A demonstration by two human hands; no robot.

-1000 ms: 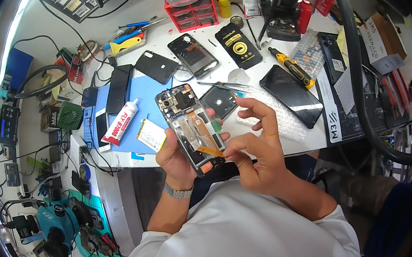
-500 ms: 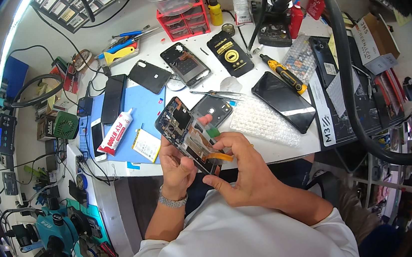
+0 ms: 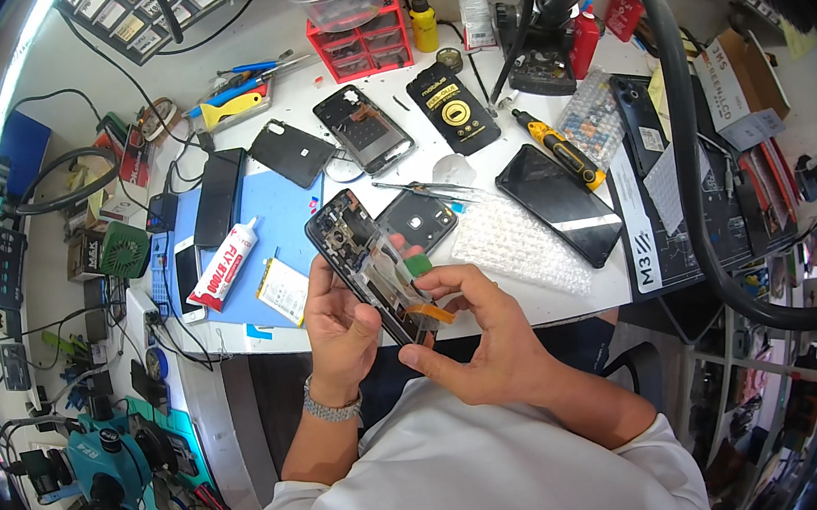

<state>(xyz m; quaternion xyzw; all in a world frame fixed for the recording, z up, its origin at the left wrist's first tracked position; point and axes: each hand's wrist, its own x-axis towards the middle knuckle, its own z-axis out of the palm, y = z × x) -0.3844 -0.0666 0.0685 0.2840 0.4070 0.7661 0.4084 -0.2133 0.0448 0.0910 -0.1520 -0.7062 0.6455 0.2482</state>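
Above the bench's front edge I hold an opened phone (image 3: 349,239), tilted, its circuit boards and inner frame bare. My left hand (image 3: 342,337) is closed round its left side and underside, with the thumb along the edge. At the lower end, my right hand (image 3: 487,336) grips it with thumb and fingers, beside an orange flex cable (image 3: 429,313) that sticks out. A green tab (image 3: 419,265) shows at the phone's right side. Just beyond lies a dark phone part (image 3: 420,219) with tweezers (image 3: 426,188) over it.
A glue tube (image 3: 224,266) and a battery (image 3: 282,290) lie on the blue mat (image 3: 274,204) to the left. Bubble wrap (image 3: 517,248), a dark phone (image 3: 560,204) and a yellow screwdriver (image 3: 560,147) are at right. A thick black hose (image 3: 679,127) arches over the right side.
The phone and both hands stay in nearly the same pose. The whole view has shifted slightly; nothing has been taken up or let go.
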